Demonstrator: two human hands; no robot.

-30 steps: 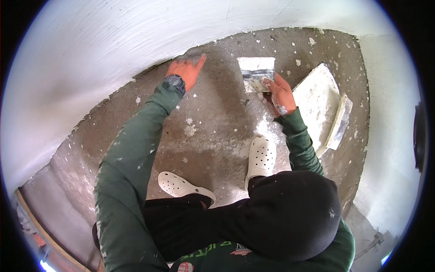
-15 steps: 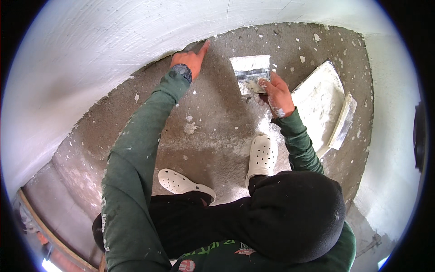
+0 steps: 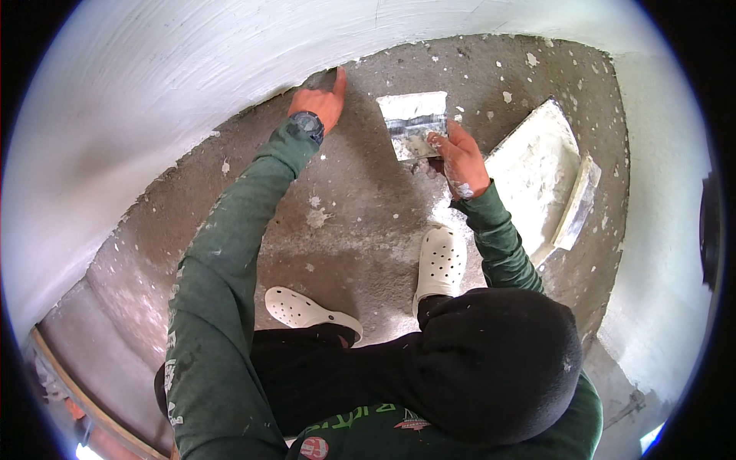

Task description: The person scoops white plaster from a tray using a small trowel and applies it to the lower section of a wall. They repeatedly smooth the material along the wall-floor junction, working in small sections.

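My right hand (image 3: pixel 464 162) grips a wide putty knife (image 3: pixel 415 126), its broad blade smeared with white paste and held over the floor. The thumb presses on the near edge of the blade, and white residue marks the hand. At the foot of the white wall (image 3: pixel 199 77), my left hand (image 3: pixel 316 107) has its index finger stretched out to the joint between wall and floor. Its other fingers are partly hidden, and I see nothing held there. A dark watch (image 3: pixel 308 125) circles the left wrist. A white-coated board (image 3: pixel 534 165) lies right of my right hand.
A flat white-smeared strip (image 3: pixel 579 203) rests along the board's right edge. White splatters dot the grey concrete floor (image 3: pixel 368 199). My pale perforated clogs (image 3: pixel 442 261) stand on it. Another white wall (image 3: pixel 663 207) rises at the right, and a curved wooden edge (image 3: pixel 77 391) shows at lower left.
The whole view has shifted slightly, so everything sits a little further left. My right hand keeps the putty knife, and my left index finger points a little more upright at the wall's foot.
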